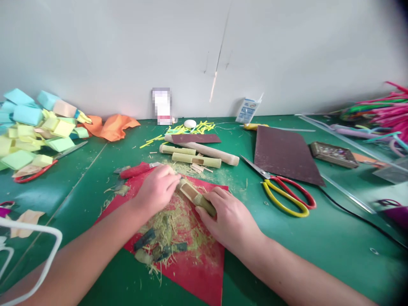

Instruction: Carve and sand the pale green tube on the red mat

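My right hand is wrapped round a short bamboo tube that has a rectangular opening cut in its side. The tube slants over a red sheet strewn with pale shavings. At the tube's far end, the closed fingers of my left hand hold something small and greyish, mostly hidden. A red-handled knife lies just beyond my left wrist. Dark scraps rest among the shavings. Two more bamboo pieces lie behind the hands, one with a similar opening.
A wooden rod lies farther back. To the right are scissors with red and yellow handles, a dark brown sheet and a small tray. Folded papers and orange cloth-like material occupy the left. A phone leans against the wall.
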Demonstrator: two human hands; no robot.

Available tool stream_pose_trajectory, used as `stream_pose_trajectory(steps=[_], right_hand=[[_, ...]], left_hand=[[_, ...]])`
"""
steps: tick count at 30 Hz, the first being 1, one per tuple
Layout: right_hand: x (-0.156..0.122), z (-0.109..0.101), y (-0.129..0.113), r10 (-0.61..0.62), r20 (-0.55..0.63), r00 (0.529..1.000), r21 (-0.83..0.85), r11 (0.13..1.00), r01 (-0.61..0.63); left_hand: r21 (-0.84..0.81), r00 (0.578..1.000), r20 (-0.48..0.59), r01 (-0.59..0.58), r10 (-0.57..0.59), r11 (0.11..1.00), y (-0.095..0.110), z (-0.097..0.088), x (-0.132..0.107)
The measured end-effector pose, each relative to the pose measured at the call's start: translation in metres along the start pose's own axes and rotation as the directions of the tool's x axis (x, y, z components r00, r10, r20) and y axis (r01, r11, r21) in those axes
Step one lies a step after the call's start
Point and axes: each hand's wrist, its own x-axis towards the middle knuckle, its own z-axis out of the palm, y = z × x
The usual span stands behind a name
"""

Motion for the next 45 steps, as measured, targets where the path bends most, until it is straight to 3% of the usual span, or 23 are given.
stream_pose_trajectory(steps=[6,11,15,18,22,27,31,35,38,42,45], right_hand=[[0.000,0.000,-0.001,0.002,0.003,1.000,0.013,1.000,-0.003],[0.001,0.001,-0.001,0.012,-0.006,1.000,0.030,0.999,-0.012],[0.001,0.000,-0.001,0.019,-0.012,1.000,0.033,0.999,-0.019],[0.001,-0.002,-0.001,0.029,0.006,1.000,0.022,0.999,-0.029],[0.002,-0.003,-0.002,0.035,0.017,0.999,0.024,0.999,-0.035],[0.002,-0.002,-0.002,0.008,0.026,1.000,0.047,0.999,-0.009],[0.001,0.000,-0.002,0.006,0.025,1.000,0.040,0.999,-0.007],[0.001,0.001,-0.001,0.001,0.024,1.000,0.041,0.999,-0.002],[0.000,0.001,-0.001,0.005,0.018,1.000,0.046,0.999,-0.005],[0.001,-0.001,-0.001,0.002,0.015,1.000,0.062,0.998,-0.003],[0.001,-0.002,-0.002,0.006,0.012,1.000,0.057,0.998,-0.007]], left_hand=[[0.010,0.999,-0.027,-0.028,0.028,1.000,-0.001,0.000,0.002],[-0.059,0.995,0.050,-0.083,0.086,0.995,0.013,0.002,-0.004],[-0.103,0.987,-0.114,-0.122,0.110,0.987,0.017,-0.007,-0.004],[-0.019,0.979,-0.191,-0.076,0.071,0.997,0.007,-0.011,0.000],[0.051,0.993,-0.113,0.041,-0.035,0.998,-0.009,-0.005,0.003],[-0.031,1.000,0.017,-0.008,0.009,0.999,-0.005,0.000,0.002],[0.025,1.000,-0.019,0.001,-0.001,1.000,-0.004,0.000,0.004],[-0.007,0.999,0.023,-0.027,0.027,1.000,-0.005,0.000,0.003],[0.027,1.000,-0.021,-0.010,0.011,1.000,-0.004,0.000,0.003],[0.002,0.999,0.028,-0.044,0.044,0.999,-0.004,0.000,0.003],[0.036,0.999,-0.028,-0.023,0.024,0.999,-0.006,-0.001,0.004]])
